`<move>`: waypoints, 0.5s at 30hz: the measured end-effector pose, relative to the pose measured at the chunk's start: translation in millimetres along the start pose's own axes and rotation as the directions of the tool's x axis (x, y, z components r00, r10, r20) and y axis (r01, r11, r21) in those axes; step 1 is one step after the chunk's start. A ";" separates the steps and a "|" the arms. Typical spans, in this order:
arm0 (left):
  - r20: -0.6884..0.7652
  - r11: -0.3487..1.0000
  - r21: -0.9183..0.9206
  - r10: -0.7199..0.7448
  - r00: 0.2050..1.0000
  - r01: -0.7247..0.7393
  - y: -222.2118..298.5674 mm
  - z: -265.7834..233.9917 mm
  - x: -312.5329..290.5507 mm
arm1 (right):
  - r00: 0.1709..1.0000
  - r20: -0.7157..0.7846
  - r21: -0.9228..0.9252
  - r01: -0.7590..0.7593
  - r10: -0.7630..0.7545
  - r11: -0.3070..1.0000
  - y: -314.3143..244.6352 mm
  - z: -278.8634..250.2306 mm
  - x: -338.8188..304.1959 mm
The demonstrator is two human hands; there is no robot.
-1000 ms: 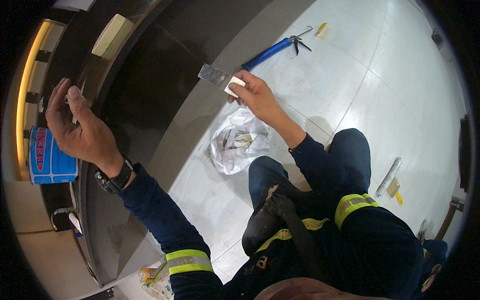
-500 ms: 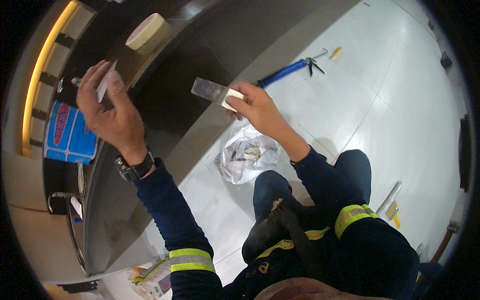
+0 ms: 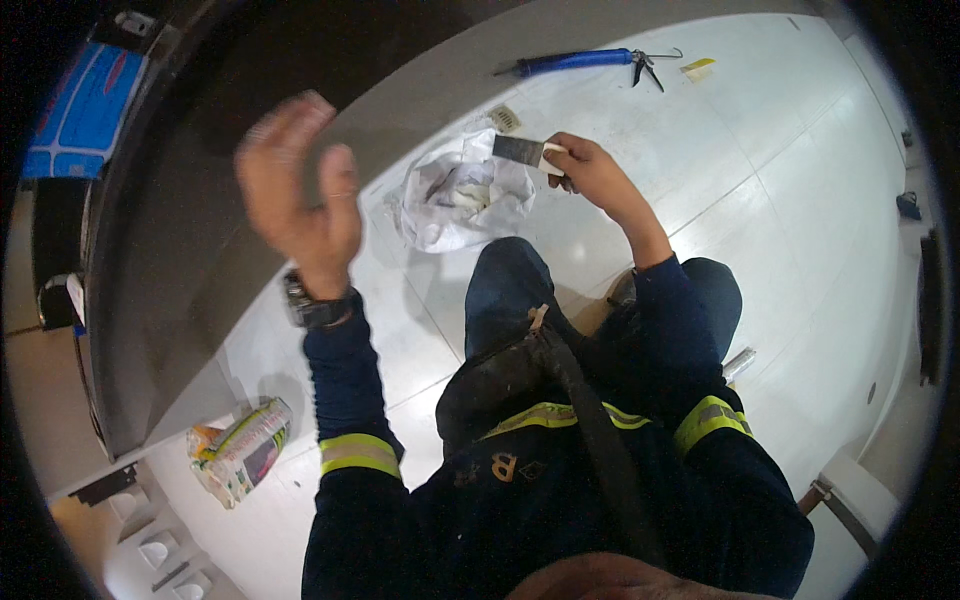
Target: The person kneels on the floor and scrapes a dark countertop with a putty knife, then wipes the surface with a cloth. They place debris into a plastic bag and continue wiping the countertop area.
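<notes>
One white-handled putty knife [image 3: 524, 151], pinched in the fingers of the right hand [image 3: 598, 178], blade near the white plastic bag [image 3: 432, 234]. I'd watch that edge: a careless dip could slit the plastic. Left hand [image 3: 303, 205] blurred, fingers and thumb apart, nothing visible between.

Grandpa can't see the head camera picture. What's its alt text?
A person's right hand holds a flat scraper near an open white bag. The left hand, blurred, is raised; a blue caulking gun lies on the pale floor.
</notes>
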State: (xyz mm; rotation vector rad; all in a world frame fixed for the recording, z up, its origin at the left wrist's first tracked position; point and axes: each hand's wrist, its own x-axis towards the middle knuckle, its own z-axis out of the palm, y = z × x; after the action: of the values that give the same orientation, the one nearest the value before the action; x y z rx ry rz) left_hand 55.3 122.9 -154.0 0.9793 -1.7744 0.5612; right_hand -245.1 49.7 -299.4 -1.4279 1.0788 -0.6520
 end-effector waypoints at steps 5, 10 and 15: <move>0.020 0.382 0.109 -0.924 0.382 0.918 -53.9 20.8 -260.9 | 0.978 0.197 -0.085 -0.059 0.075 0.995 64.6 83.9 36.5; 0.113 0.594 0.217 -0.804 0.584 0.775 -16.8 77.3 -283.1 | 0.997 0.026 -0.293 -0.063 0.074 0.954 132.5 107.1 57.3; 0.539 0.779 0.225 -0.600 0.591 0.585 -8.9 96.9 -268.0 | 0.990 -0.091 -0.183 -0.123 0.108 0.975 151.2 123.6 64.1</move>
State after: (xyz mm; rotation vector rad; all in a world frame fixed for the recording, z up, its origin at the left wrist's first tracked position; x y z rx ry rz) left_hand 58.8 143.1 -438.4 1.8160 -1.7829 -0.1962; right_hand -146.3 63.5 -479.1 -1.4975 1.3054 -0.5386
